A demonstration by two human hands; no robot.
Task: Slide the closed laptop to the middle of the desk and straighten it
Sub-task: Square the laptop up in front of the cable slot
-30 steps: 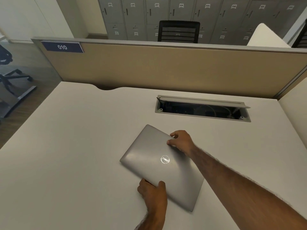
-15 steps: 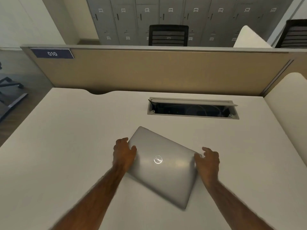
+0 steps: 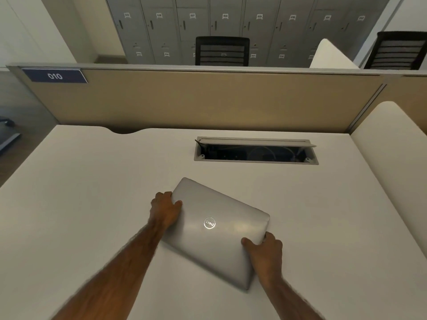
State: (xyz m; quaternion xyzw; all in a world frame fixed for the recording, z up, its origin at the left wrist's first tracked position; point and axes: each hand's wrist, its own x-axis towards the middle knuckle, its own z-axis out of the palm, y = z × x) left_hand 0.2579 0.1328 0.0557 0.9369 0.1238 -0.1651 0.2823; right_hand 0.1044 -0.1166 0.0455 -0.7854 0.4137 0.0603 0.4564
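A closed silver laptop (image 3: 221,236) with a round logo lies flat on the white desk (image 3: 92,215), turned askew with its far left corner pointing away from me. My left hand (image 3: 165,210) grips its left edge, thumb on the lid. My right hand (image 3: 265,250) holds its right edge near the right corner, thumb on top. Both forearms reach in from the bottom of the view.
An open cable tray (image 3: 255,152) is cut into the desk just beyond the laptop. A tan divider panel (image 3: 208,100) with a "010" label (image 3: 55,76) closes the far edge. A white side panel (image 3: 392,158) stands at the right.
My hands shifted from crosswise holds to the laptop's left and right edges. My right hand has slid nearer along the right edge and closed on it. The laptop has turned only slightly.
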